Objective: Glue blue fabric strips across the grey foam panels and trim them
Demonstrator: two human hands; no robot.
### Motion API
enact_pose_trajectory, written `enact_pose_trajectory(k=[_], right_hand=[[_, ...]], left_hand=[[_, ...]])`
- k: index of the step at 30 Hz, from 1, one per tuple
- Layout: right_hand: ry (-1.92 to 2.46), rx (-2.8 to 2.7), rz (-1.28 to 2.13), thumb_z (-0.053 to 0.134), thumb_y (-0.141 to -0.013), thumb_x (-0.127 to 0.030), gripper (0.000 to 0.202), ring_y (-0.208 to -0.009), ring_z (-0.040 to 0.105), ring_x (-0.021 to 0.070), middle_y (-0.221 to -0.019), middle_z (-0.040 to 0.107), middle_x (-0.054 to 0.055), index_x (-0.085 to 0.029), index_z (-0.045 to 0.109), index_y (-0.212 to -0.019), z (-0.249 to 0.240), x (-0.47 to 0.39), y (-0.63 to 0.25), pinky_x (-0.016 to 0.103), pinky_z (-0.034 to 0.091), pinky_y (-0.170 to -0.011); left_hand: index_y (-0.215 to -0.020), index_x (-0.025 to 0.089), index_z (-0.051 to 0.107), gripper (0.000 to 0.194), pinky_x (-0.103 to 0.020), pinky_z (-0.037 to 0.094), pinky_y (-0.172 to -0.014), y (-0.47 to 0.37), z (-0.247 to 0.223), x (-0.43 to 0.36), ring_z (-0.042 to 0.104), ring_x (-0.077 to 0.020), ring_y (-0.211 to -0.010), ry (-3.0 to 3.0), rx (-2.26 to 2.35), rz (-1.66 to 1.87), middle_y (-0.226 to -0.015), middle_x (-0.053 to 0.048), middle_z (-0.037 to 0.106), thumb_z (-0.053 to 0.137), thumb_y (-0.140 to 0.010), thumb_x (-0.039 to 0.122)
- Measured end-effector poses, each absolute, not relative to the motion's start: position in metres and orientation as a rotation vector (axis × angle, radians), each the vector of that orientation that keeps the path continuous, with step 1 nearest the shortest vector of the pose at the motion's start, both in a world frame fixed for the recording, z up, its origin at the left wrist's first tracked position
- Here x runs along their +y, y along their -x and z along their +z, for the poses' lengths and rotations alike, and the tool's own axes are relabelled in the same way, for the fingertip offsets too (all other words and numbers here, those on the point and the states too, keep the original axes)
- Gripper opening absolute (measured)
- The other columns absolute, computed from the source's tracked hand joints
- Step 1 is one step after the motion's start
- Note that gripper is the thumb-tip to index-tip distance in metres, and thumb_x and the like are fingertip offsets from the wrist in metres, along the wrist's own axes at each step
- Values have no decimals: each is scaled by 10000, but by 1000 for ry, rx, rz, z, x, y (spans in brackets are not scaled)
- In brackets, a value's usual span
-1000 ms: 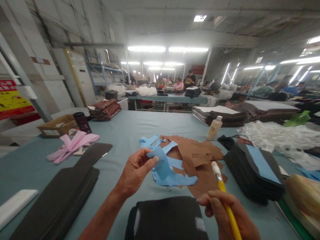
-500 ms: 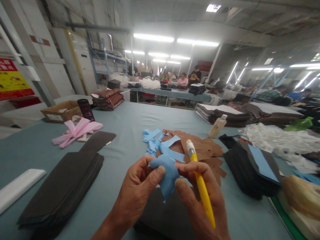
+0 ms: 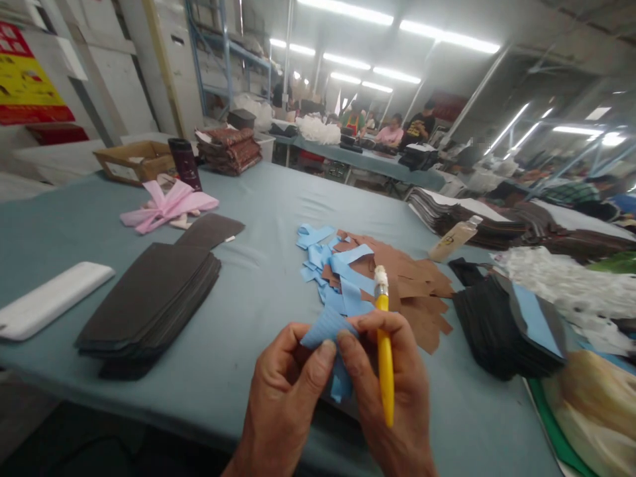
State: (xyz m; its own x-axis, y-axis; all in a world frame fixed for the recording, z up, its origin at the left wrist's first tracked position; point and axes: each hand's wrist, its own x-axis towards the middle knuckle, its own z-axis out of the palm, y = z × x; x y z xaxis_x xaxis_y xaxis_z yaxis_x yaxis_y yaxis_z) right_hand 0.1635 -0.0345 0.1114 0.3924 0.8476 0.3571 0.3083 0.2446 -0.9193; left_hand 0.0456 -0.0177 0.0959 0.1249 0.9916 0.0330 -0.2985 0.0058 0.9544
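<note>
Right at the front, 2 hands meet over the edge of the surface (image 3: 258,291). The left hand (image 3: 285,391) is nearly closed, thumb and fingers pinching a blue strip (image 3: 325,328). And here's the right hand (image 3: 406,381), curled in from the other side, thumb and forefinger on that same strip! It's doing double duty, holding a yellow-handled tool (image 3: 384,377) with its white tip pointing up and away. The blue strip sits up between the 2 thumbs, a tail of it hanging below them; what lies under the hands is mostly hidden.

Out to the left, a dark stack (image 3: 144,285) lies near the front edge, with a white slab (image 3: 57,298) beside it. Over on the right, a cream-coloured bundle (image 3: 591,397) fills the near corner, and just beyond it stands another dark pile (image 3: 501,331) with a blue band (image 3: 536,318) across its top.

Straight ahead of the hands now: loose blue strips (image 3: 318,258), overlapping a spread of brown pieces (image 3: 407,285). Behind those, a tilted-looking bottle (image 3: 454,240), with white material (image 3: 561,278) heaped to its right.

Far left, pink fabric (image 3: 171,205) lies in front of a dark tumbler (image 3: 185,165), a cardboard box (image 3: 134,162) and a reddish stack (image 3: 231,151). And deep in the room, at another workplace, a person in pink (image 3: 390,136) and a person in a dark top (image 3: 420,127), under rows of bright lights (image 3: 348,61).
</note>
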Motion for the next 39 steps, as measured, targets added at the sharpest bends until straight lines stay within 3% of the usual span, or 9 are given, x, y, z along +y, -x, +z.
enact_pose_trajectory(k=[5, 7, 12, 16, 19, 24, 28, 33, 39], right_hand=[[1328, -1334, 658, 734, -961, -380, 187, -659, 564, 111, -869, 651, -11, -247, 607, -996, 101, -30, -181, 213, 492, -595], [1344, -1421, 713, 741, -946, -368, 179, -628, 534, 106, -830, 636, -19, -245, 614, -974, 99, -30, -188, 205, 478, -570], [1415, -1384, 955, 751, -958, -453, 257, -682, 589, 123, -903, 675, 5, -256, 586, -972, 105, -47, -189, 207, 507, -579], [1440, -1351, 899, 775, -933, -480, 297, -659, 601, 123, -884, 670, 1, -263, 572, -949, 111, -51, -184, 203, 507, -552], [1478, -1363, 772, 776, -917, -433, 264, -606, 537, 102, -850, 659, -10, -255, 582, -933, 106, -41, -186, 197, 443, -512], [1514, -1452, 839, 742, -945, -409, 227, -688, 545, 118, -859, 645, -13, -245, 586, -956, 84, -27, -197, 232, 449, -598], [1498, -1536, 906, 710, -974, -382, 188, -725, 538, 124, -882, 645, -17, -246, 581, -982, 70, -23, -200, 258, 460, -662], [1447, -1582, 982, 698, -985, -352, 161, -729, 519, 126, -892, 630, -21, -247, 576, -991, 61, -12, -204, 267, 440, -671], [1379, -1646, 1066, 713, -976, -323, 153, -730, 509, 133, -872, 575, -25, -253, 577, -987, 62, -2, -209, 275, 439, -668]], left_hand=[[-925, 248, 746, 48, -256, 611, -784, -31, 69, -40, 756, -181, -792, -1571, 1008, 1328, -845, -23, 785, 702, -931, 229], [-990, 261, 758, 164, -263, 606, -874, -24, 61, -48, 776, -187, -885, -1717, 970, 1326, -953, -30, 814, 702, -892, 142], [-1165, 293, 756, 379, -251, 593, -763, -14, 58, -64, 715, -181, -793, -1360, 1065, 1060, -914, 1, 779, 813, -793, 256], [-1075, 263, 767, 359, -290, 584, -833, -22, 65, -72, 730, -231, -924, -1140, 937, 759, -1008, -31, 787, 836, -728, 326], [-1286, 249, 720, 574, -307, 580, -879, -34, 65, -72, 756, -244, -1008, -1025, 696, 604, -1136, -49, 809, 819, -724, 314], [-1211, 211, 771, 402, -302, 596, -901, -38, 55, -72, 797, -223, -970, -1084, 715, 453, -1051, -48, 855, 700, -818, 248], [-1095, 232, 794, 243, -279, 620, -849, -27, 38, -75, 806, -208, -878, -1442, 904, 673, -953, -42, 851, 697, -875, 204], [-1167, 192, 742, 207, -295, 625, -995, -13, 25, -66, 806, -221, -1068, -2025, 1025, 1103, -1167, -116, 830, 629, -995, 171], [-1184, 160, 688, 186, -343, 668, -967, -10, 21, -58, 799, -226, -1085, -2238, 1041, 1218, -1222, -147, 801, 580, -1033, 167]])
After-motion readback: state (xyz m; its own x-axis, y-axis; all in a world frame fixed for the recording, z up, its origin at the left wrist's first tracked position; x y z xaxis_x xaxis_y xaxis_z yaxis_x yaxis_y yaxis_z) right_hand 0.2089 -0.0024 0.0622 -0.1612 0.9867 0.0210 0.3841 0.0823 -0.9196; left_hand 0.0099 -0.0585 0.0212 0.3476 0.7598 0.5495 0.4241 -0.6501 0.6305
